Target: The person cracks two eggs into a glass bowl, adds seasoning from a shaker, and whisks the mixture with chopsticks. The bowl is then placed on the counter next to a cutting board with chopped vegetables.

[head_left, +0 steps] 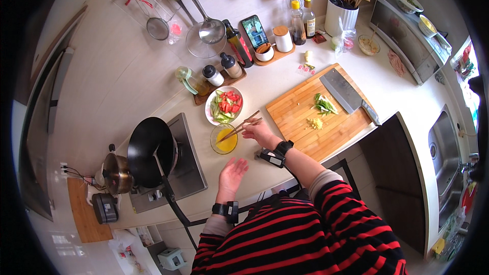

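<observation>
A pair of wooden chopsticks (244, 121) is held in my right hand (260, 133). Their tips dip into yellow beaten egg (227, 140) in a clear glass bowl (212, 146) on the counter. My left hand (231, 174), palm up with fingers apart, is just below the bowl and holds nothing. Behind the bowl stands a white plate (208, 111) of cut tomato (231, 102) and sliced green vegetable (221, 114). To the right lies a bamboo cutting board (294, 101) with chopped scallion (324, 105), minced garlic or ginger (314, 123) and a cleaver (342, 91).
On the left, a black wok (147, 149) with a spatula (160, 164) sits on the cooktop (191, 164), beside a lidded pot (117, 173). Seasoning jars (213, 75), bottles (298, 23) and a propped phone (255, 31) line the wall. A sink (443, 152) is far right.
</observation>
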`<state>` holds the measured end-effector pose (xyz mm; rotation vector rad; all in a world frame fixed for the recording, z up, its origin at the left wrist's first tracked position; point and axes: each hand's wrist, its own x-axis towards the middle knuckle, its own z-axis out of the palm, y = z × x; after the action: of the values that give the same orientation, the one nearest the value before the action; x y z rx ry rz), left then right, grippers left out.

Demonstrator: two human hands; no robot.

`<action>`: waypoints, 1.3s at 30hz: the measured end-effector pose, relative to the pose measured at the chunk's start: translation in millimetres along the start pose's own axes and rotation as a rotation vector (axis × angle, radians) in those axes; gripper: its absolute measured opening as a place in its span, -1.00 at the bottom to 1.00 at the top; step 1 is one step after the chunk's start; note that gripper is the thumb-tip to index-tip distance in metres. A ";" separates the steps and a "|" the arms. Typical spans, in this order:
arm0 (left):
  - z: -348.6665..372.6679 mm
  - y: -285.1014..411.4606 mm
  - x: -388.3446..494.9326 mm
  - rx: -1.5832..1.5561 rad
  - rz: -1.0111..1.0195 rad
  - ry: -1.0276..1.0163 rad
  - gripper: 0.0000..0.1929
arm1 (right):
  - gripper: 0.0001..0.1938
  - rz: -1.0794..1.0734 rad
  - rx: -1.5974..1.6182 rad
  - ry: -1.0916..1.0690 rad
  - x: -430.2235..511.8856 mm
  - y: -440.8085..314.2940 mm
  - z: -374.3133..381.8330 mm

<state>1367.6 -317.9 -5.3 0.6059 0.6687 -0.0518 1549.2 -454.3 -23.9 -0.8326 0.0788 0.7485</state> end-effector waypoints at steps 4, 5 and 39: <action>7.1 -9.9 -3.4 0.122 0.016 -0.032 -0.60 | -0.58 -0.011 0.036 0.029 -6.1 1.0 -2.7; 10.3 -12.4 -4.5 0.135 -0.006 -0.031 -0.59 | -0.57 -0.003 0.059 0.028 -6.9 0.8 -3.1; 39.7 -78.8 24.0 1.904 0.717 -0.039 -0.69 | -0.73 0.009 -0.122 0.065 36.2 8.3 9.9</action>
<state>1390.6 -401.2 -35.1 2.6281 0.1294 -0.0152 1568.8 -423.1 -34.8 -0.9737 0.0961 0.7403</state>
